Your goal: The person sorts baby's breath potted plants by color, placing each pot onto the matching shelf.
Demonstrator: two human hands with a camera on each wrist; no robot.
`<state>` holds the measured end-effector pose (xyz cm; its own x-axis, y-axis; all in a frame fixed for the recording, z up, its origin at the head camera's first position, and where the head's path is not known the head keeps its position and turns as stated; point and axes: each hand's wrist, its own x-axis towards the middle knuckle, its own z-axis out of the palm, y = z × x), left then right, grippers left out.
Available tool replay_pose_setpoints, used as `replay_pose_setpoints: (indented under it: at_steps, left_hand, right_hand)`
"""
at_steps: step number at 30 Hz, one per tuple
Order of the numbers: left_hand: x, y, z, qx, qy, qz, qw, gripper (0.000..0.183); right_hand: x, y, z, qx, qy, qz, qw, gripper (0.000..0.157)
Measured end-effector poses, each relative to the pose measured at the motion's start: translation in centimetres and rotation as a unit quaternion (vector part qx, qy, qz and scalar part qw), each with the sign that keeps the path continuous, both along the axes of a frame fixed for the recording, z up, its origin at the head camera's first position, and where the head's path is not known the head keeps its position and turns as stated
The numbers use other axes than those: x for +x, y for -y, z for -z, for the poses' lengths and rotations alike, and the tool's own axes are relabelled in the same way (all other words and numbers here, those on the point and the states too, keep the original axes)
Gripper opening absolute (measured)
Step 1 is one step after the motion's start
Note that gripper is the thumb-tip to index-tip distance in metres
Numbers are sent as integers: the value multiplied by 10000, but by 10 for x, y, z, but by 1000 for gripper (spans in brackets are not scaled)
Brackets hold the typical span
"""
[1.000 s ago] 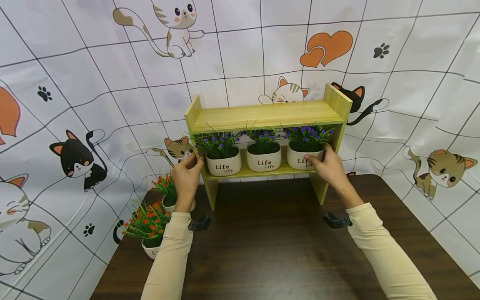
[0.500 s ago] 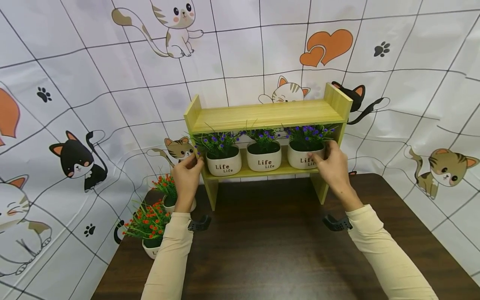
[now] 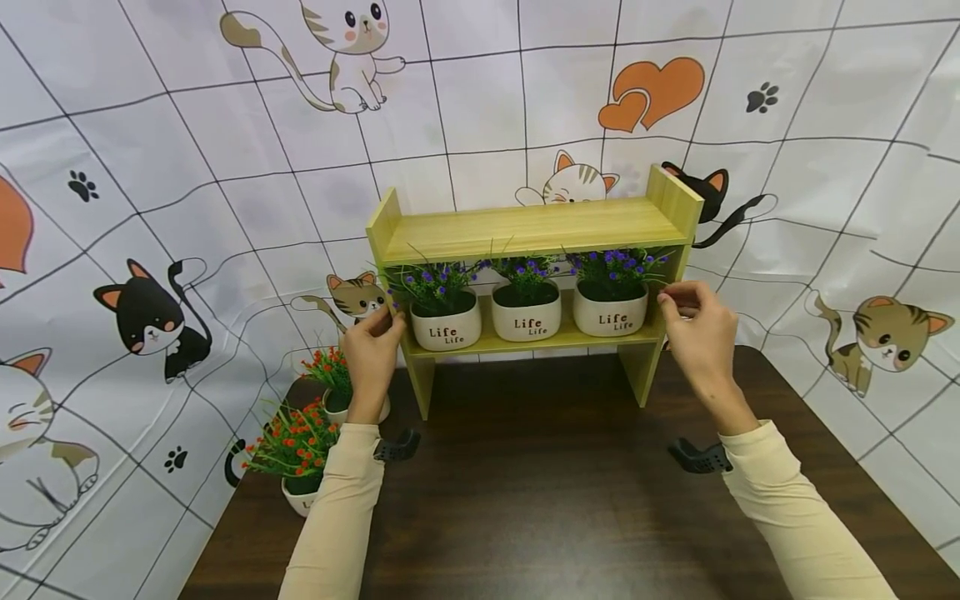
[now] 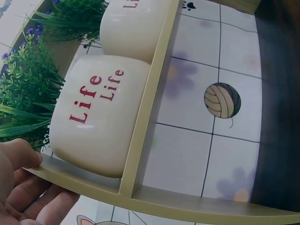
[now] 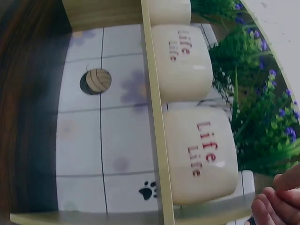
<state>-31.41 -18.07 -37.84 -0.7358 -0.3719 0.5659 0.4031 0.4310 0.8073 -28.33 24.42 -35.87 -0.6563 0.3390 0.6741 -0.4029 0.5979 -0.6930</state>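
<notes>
Shelf Flanked on Both Sides

We see a left sleeve and a right sleeve, both cream, reaching forward and apart over a dark brown table, with a black mount at each wrist. The left hand pinches the left upright of the pale wooden shelf, thumb on the inner side and fingers round the outer, as the left wrist view shows. The right hand is raised at the right upright, fingers bent and thumb close to them; we cannot tell whether it grips the wood.

The shelf stands at the far side of the table, before a white wall covering printed with cats, hearts and paw prints. On its lower board we count three cream pots reading "Life": the left pot just beside the left upright, the middle pot apart from its neighbours, and the right pot near the right upright. Purple flowers crowd beneath the top board, a few thin blades rising before its edge.

At the table's left we find two orange-red potted plants: a near plant, its pot partly covered by the left sleeve, and a far plant, its pot partly hidden behind the left wrist.
</notes>
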Motion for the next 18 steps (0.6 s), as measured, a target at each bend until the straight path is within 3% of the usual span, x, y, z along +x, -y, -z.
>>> replay_pose_setpoints:
  at_steps: [6,12,14,18]
  left_hand:
    - [0,0,-1,2,-10,2,10000,28]
    - [0,1,0,-48,34,-30,10000,29]
    - [-1,2,0,-67,39,-29,10000,29]
    - [-1,2,2,-120,46,-38,9999,29]
  right_hand:
    - [-1,-13,0,-15,385,381,9985,28]
    - [-8,-21,7,557,1249,-124,9905,49]
    - [-12,-23,11,847,1378,-316,9863,49]
    - [-18,-24,19,1312,1206,-201,9838,35]
